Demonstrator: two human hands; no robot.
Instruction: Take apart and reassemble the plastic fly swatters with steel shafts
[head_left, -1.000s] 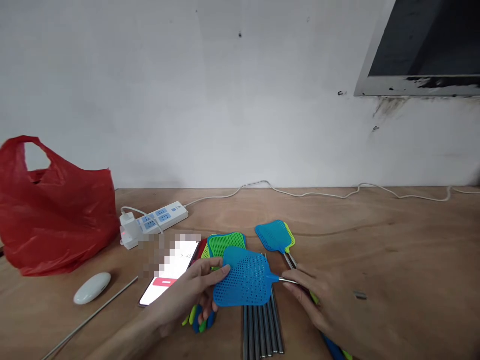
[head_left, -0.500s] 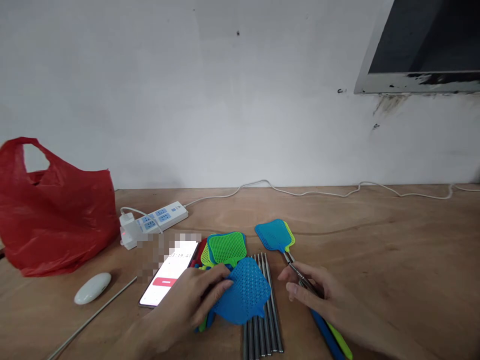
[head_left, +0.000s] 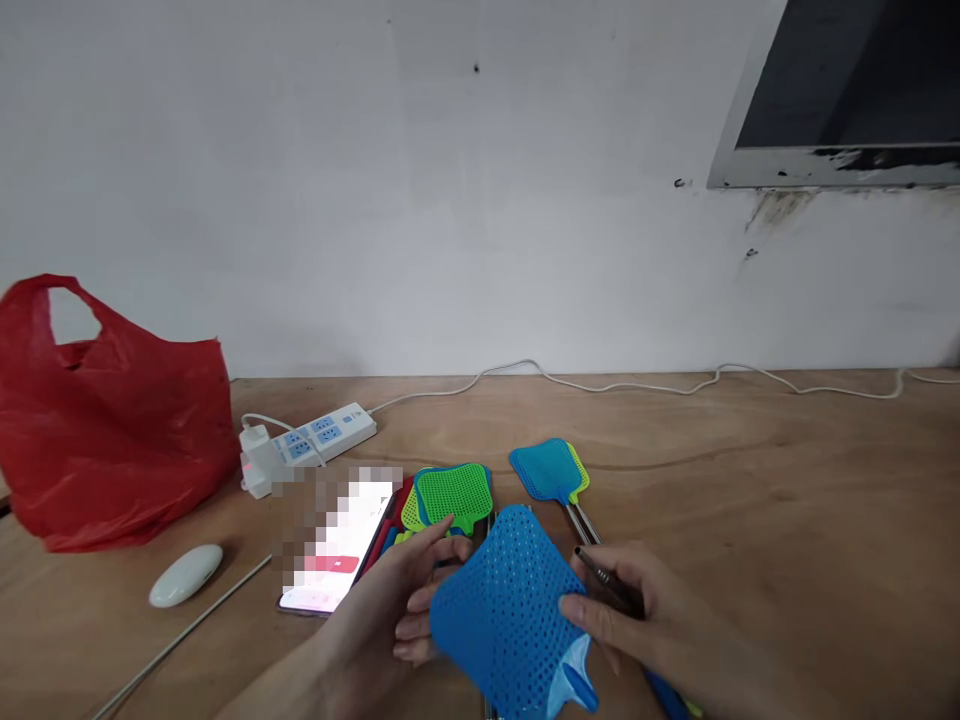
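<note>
Blue swatter head point(head_left: 502, 600), perforated, squarish, glossy and pale near its neck, is tilting over the surface point(head_left: 787, 500), near middle, between the hands. Right hand point(head_left: 637, 605): grip is closed, holding dark rod point(head_left: 598, 571), thumb overlapping the head's right edge. Left hand point(head_left: 405, 590): grip is standing part-open at the left edge; contact unclear. Green swatter head point(head_left: 454, 492) is lying farther off.

wooden table point(head_left: 787, 500) | bearing: red bag point(head_left: 142, 440) | power strip point(head_left: 337, 430) | phone point(head_left: 330, 590) | white oval object point(head_left: 186, 576) | swatters point(head_left: 544, 470)

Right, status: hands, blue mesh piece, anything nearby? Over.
Left hand at blue mesh piece, left edge. Right hand holding dark rod, thumb over piece's right edge. Green mesh piece beyond.
</note>
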